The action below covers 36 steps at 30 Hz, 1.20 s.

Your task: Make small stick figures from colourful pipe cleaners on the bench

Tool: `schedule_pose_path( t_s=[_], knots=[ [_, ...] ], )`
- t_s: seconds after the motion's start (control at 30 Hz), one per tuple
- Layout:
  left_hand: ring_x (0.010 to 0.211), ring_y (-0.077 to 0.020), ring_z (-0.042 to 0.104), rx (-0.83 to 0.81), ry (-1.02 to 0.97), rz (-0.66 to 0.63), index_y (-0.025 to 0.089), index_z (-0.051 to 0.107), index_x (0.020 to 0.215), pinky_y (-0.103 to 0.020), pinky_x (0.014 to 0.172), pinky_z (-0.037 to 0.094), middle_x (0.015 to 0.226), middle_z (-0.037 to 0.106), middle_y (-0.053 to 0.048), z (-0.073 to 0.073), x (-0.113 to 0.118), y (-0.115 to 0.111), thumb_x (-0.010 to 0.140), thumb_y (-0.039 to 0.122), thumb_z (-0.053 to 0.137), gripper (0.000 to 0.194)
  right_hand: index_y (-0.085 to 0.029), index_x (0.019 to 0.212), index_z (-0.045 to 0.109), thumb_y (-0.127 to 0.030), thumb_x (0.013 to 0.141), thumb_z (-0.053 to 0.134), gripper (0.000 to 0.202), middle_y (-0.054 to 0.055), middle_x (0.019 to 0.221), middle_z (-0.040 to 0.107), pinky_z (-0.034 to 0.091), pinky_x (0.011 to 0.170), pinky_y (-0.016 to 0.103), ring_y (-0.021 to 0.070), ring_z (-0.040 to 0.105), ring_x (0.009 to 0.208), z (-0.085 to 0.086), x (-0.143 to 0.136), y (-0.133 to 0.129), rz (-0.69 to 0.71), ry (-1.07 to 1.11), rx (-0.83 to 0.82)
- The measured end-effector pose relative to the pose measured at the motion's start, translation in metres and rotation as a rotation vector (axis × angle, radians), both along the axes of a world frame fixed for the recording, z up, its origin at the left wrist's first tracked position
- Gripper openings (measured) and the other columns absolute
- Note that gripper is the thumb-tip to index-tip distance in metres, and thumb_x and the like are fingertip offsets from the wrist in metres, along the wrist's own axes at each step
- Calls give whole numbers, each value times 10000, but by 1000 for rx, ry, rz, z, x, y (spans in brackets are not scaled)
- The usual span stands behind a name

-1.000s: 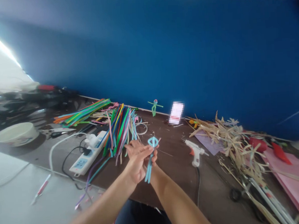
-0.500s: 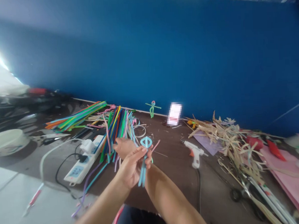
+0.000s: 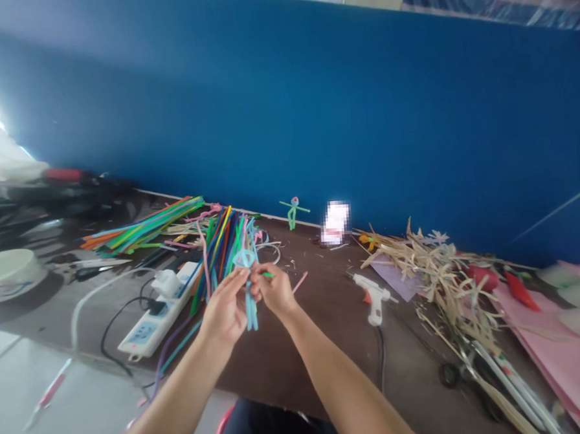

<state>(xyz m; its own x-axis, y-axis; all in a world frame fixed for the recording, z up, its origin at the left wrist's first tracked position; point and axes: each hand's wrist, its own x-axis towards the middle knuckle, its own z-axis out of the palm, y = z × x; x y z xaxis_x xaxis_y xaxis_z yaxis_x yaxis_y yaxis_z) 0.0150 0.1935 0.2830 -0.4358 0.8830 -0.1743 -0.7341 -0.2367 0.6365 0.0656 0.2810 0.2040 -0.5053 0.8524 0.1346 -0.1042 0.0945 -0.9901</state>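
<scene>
A light blue pipe-cleaner figure (image 3: 251,307) with a looped top hangs upright between my hands, its strands pointing down. My left hand (image 3: 227,308) pinches it just below the loop. Against its right side, the fingers of my right hand (image 3: 273,288) are pressed together at the same spot; a short green piece (image 3: 268,275) shows at them. What else those fingertips hold is too small to tell. Just behind my hands lies a bundle of coloured pipe cleaners (image 3: 223,246). A small green stick figure (image 3: 292,214) stands near the blue wall.
Left of my hands is a white power strip (image 3: 154,321) with plugs and cables. A white glue gun (image 3: 373,297) lies to the right, near dried straw pieces (image 3: 433,261) and pink sheets (image 3: 544,333). A white bowl (image 3: 11,277) sits far left.
My right hand has come from behind my left hand round to the figure's right side, and the green piece now shows at its fingers. The blue figure has moved left.
</scene>
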Motion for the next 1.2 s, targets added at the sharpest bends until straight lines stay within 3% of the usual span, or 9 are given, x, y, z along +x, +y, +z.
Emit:
schedule_pose_path(
  t_s=[0.1, 0.2, 0.3, 0.5, 0.6, 0.67, 0.8, 1.0, 1.2],
  knots=[
    [476, -66, 530, -70, -194, 61, 108, 586, 804, -169, 476, 474, 565, 537, 14, -23, -18, 15, 762, 93, 511, 88, -147, 839, 544, -298, 831, 429, 189, 67, 866, 648, 508, 631, 284, 159, 634, 753, 5, 15, -2, -59, 126, -94],
    [475, -86, 560, -241, -231, 177, 106, 589, 796, -191, 476, 500, 567, 569, 0, -46, -32, 25, 777, 82, 491, 103, -150, 928, 513, -320, 829, 396, 229, 86, 929, 641, 510, 648, 308, 176, 637, 811, 15, 42, -6, -130, 240, -153],
    [463, -86, 560, -288, -217, 160, 102, 592, 775, -183, 443, 492, 577, 581, -12, -54, -37, 24, 794, 83, 468, 126, -169, 957, 505, -339, 811, 433, 235, 71, 935, 631, 500, 704, 334, 173, 624, 848, 34, 84, -2, -225, 340, -164],
    [474, -68, 545, -186, -61, -79, 81, 612, 807, -152, 417, 465, 637, 594, -31, -23, -13, 17, 782, 80, 480, 134, -243, 827, 564, -346, 784, 518, 121, -44, 655, 534, 476, 581, 260, 95, 560, 586, 112, 198, -3, -410, 523, 29],
    [481, -73, 541, -158, 65, -218, 77, 625, 794, -165, 428, 462, 668, 603, -38, -6, 17, 17, 722, 97, 566, 95, -246, 966, 586, -302, 825, 483, 184, -56, 587, 452, 342, 396, 196, 50, 367, 384, 147, 237, -25, -341, 238, 251],
    [470, -72, 526, -137, 126, -321, 84, 626, 757, -171, 429, 447, 638, 593, -30, 1, 40, 16, 688, 126, 614, 82, -235, 1013, 591, -288, 847, 448, 225, -35, 577, 472, 327, 408, 199, 75, 408, 430, 157, 243, -40, -291, -130, 408],
    [515, -74, 536, -108, 174, -437, 92, 627, 735, -188, 505, 458, 657, 602, -30, 2, 76, 14, 658, 192, 664, 131, -239, 1050, 578, -229, 851, 423, 253, 28, 790, 633, 421, 580, 245, 144, 577, 657, 145, 223, -56, -100, -704, 643],
    [519, -79, 539, -162, 162, -459, 88, 642, 718, -199, 554, 457, 589, 594, -18, -4, 93, 10, 590, 198, 721, 186, -205, 929, 606, -179, 838, 408, 220, 51, 799, 628, 431, 689, 236, 152, 599, 734, 111, 199, -53, -214, -790, 824],
    [533, -91, 559, -198, 153, -416, 84, 665, 739, -199, 565, 453, 624, 631, -41, -8, 98, 8, 549, 187, 743, 229, -207, 881, 615, -168, 824, 434, 194, 35, 752, 627, 418, 708, 217, 139, 596, 725, 99, 194, -54, -257, -816, 852]
  ],
)
